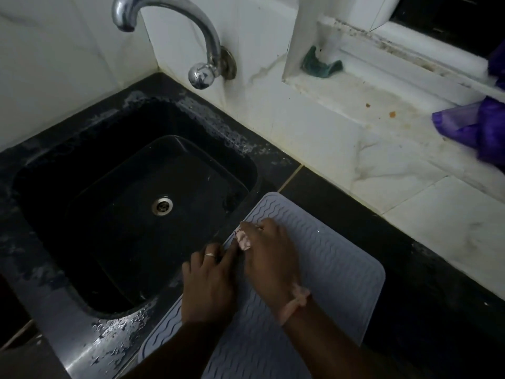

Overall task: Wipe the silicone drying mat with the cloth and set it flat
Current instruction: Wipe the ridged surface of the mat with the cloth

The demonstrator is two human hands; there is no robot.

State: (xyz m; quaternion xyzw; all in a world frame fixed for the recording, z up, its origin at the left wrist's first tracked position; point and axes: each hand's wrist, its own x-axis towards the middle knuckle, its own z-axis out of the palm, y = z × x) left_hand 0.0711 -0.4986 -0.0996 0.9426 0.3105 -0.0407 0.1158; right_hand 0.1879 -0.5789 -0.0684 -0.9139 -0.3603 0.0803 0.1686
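A dark stone counter (382,242) runs below white marble-look wall tiles in a dim kitchen corner, and a black sink (41,181) is sunk into it at 9 o'clock, its steel drain (162,205) near the middle of the basin and water drops beaded on the rim at 7 o'clock. A chrome tap (169,26) curves out of the wall at 12 o'clock over the basin. Just right of the sink, from centre down toward 6 o'clock, the grey silicone drying mat (341,263) lies on the counter with wavy ribs, its left edge meeting the sink rim. The left hand (209,285) rests at that left edge with fingers spread and flat, a ring on one finger, holding nothing. Touching it on the right, the right hand (269,255) presses down on the mat with a pale pink cloth (242,239) bunched under its fingers; only a small wad of the cloth shows, the rest covered by the hand. A pink band (296,299) circles the right wrist. Both forearms hide the near part of the mat, and its lower end is cut off by the frame. At 1 o'clock a stained window ledge (355,97) carries a curled green scrap (319,64), hard to identify. At 3 o'clock purple fabric (475,127) is cut off by the right edge.
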